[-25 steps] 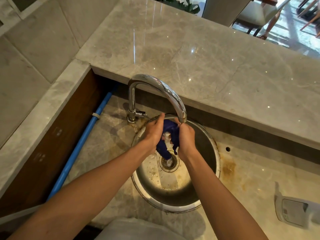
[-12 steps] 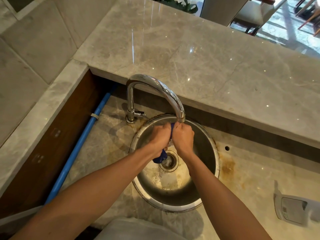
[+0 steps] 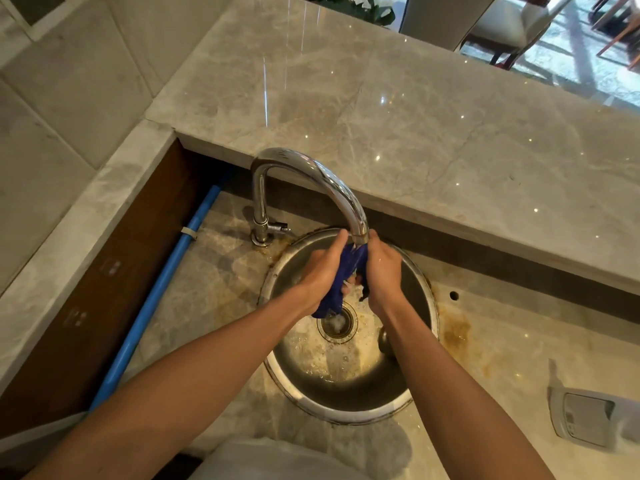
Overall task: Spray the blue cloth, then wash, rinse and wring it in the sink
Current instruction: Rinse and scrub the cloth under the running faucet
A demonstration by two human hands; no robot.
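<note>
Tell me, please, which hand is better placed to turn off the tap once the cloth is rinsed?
Probably the left hand: it holds the cloth on the side nearer the tap lever, while the right hand is farther away.

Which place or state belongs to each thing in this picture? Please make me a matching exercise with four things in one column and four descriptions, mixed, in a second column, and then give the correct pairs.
Things:
1. blue cloth
2. faucet
3. blue pipe
4. drain

Descriptions:
A. runs along the brown wall, left of the sink
B. held between the left hand and the right hand
C. at the bottom of the round basin
D. curves from the counter over the basin

Pairs: 1-B, 2-D, 3-A, 4-C
</note>
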